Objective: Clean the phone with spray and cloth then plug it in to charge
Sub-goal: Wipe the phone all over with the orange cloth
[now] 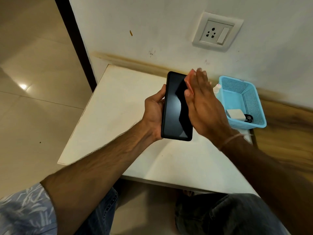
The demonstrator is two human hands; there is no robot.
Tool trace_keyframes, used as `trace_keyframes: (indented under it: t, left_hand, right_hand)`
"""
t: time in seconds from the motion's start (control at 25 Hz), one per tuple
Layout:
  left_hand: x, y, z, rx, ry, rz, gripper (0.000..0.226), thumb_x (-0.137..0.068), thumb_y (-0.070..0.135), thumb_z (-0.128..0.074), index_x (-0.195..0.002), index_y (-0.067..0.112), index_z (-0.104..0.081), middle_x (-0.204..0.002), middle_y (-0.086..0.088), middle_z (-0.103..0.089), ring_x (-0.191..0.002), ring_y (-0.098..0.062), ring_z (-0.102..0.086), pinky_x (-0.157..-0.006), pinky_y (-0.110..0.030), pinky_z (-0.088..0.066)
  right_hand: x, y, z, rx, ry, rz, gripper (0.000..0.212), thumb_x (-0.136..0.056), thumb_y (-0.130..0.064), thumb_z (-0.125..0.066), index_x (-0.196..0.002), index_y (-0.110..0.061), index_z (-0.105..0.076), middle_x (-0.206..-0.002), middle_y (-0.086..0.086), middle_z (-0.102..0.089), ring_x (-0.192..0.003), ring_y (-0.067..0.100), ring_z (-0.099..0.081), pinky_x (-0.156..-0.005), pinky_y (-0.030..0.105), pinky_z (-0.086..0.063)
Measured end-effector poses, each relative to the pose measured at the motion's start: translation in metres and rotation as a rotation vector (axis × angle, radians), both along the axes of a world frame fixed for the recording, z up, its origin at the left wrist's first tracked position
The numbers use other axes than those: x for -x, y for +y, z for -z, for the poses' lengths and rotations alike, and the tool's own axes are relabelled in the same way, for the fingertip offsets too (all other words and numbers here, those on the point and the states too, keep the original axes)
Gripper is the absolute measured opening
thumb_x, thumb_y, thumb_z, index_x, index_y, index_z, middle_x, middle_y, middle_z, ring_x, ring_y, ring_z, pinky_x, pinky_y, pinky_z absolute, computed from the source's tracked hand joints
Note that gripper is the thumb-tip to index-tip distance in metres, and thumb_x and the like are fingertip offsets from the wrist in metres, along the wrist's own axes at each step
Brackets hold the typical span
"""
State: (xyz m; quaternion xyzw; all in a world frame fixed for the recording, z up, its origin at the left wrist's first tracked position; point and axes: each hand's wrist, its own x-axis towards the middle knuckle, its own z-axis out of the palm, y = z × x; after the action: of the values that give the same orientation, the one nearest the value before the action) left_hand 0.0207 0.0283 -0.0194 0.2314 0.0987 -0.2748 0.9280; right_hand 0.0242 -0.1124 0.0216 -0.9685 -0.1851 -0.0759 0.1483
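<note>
Phone, dark screen up, stands lengthwise in my left hand, whose fingers and thumb are curled round its long edges, holding it in the air over the white table. My right hand, fingers straight and slightly blurred, presses a pink cloth flat against the right side of the glass. Only a strip of the cloth shows past my palm.

By my reading this is the wiping step of the job, and the screen's left half looks to be the part not yet covered. Beyond my right hand, a small white spray bottle stands on the table just beside a blue mesh basket. In the basket lie a white charger and a dark coiled cable (both untouched). Farthest off, on the wall above, is the socket, with nothing plugged in.

The next move, as I judge it, calls for setting the cloth down to free my right hand. I would then lift charger and cable from the basket, and the plug must reach that socket.
</note>
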Motion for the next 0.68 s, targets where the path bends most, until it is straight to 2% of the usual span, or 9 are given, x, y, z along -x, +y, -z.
trace_keyframes:
  t: [0.08,0.16,0.2,0.32,0.4,0.48,0.6,0.68]
  left_hand:
    - [0.003,-0.002,0.000,0.018,-0.008,-0.005,0.053,-0.098,0.053,-0.047,-0.114,0.011,-0.074,-0.110,-0.012,-0.072,-0.099,-0.029,-0.068,-0.093,-0.036,-0.052]
    - [0.002,0.001,0.000,0.057,-0.043,-0.017,0.054,-0.101,0.046,-0.042,-0.129,0.007,-0.065,-0.128,-0.012,-0.066,-0.119,-0.029,-0.061,-0.109,-0.038,-0.043]
    - [0.001,0.004,0.000,0.080,-0.059,-0.028,0.054,-0.101,0.044,-0.039,-0.131,0.005,-0.062,-0.130,-0.012,-0.064,-0.122,-0.028,-0.058,-0.113,-0.039,-0.040]
    - [-0.002,0.012,0.001,0.047,-0.048,0.016,0.072,-0.098,0.056,-0.038,-0.138,-0.001,-0.053,-0.121,-0.020,-0.063,-0.111,-0.032,-0.061,-0.103,-0.039,-0.046]
    - [-0.003,0.012,-0.001,0.015,-0.042,0.033,0.077,-0.096,0.060,-0.040,-0.144,0.001,-0.049,-0.126,-0.021,-0.061,-0.113,-0.034,-0.060,-0.103,-0.041,-0.046]
    - [-0.005,0.012,-0.001,-0.031,-0.018,-0.020,0.069,-0.097,0.059,-0.042,-0.136,0.006,-0.060,-0.126,-0.017,-0.064,-0.111,-0.033,-0.061,-0.104,-0.041,-0.046]
    - [-0.005,0.010,-0.002,-0.043,0.000,-0.044,0.060,-0.098,0.057,-0.043,-0.119,0.010,-0.073,-0.110,-0.015,-0.072,-0.098,-0.031,-0.070,-0.094,-0.039,-0.053]
    - [-0.004,0.010,0.000,-0.019,-0.002,-0.052,0.058,-0.097,0.055,-0.044,-0.117,0.009,-0.074,-0.117,-0.015,-0.072,-0.105,-0.031,-0.070,-0.100,-0.040,-0.050]
  right_hand:
    - [-0.016,0.024,-0.005,0.004,-0.002,0.022,0.057,-0.105,-0.037,-0.015,-0.154,-0.010,-0.003,-0.163,0.008,0.004,-0.149,0.018,0.008,-0.123,0.038,0.002]
    - [-0.007,0.042,0.000,0.024,-0.031,-0.076,0.056,-0.106,-0.035,-0.017,-0.154,-0.008,-0.006,-0.163,0.009,0.001,-0.150,0.019,0.006,-0.123,0.038,0.002]
    - [0.004,0.044,0.005,0.028,-0.026,-0.147,0.056,-0.106,-0.034,-0.018,-0.154,-0.008,-0.008,-0.163,0.009,0.000,-0.150,0.018,0.006,-0.123,0.038,0.000]
    - [0.042,0.019,0.018,0.065,-0.022,-0.343,0.055,-0.105,-0.032,-0.021,-0.154,-0.009,-0.011,-0.162,0.006,-0.004,-0.150,0.016,0.002,-0.123,0.035,-0.004]
    - [0.044,-0.005,0.016,0.150,-0.058,-0.360,0.055,-0.105,-0.032,-0.019,-0.153,-0.007,-0.011,-0.162,0.008,-0.007,-0.150,0.017,0.000,-0.123,0.035,-0.006]
    - [0.030,-0.010,0.012,0.161,-0.077,-0.278,0.055,-0.105,-0.031,-0.019,-0.153,-0.005,-0.012,-0.162,0.010,-0.006,-0.150,0.019,-0.001,-0.123,0.037,-0.007]
    - [-0.002,0.017,0.002,0.027,0.011,-0.053,0.056,-0.105,-0.034,-0.017,-0.154,-0.010,-0.005,-0.163,0.006,0.001,-0.150,0.016,0.007,-0.123,0.035,0.000]
    - [-0.015,0.038,0.000,0.006,0.012,-0.016,0.056,-0.105,-0.036,-0.017,-0.154,-0.010,-0.006,-0.163,0.006,0.001,-0.150,0.017,0.007,-0.122,0.034,0.003]
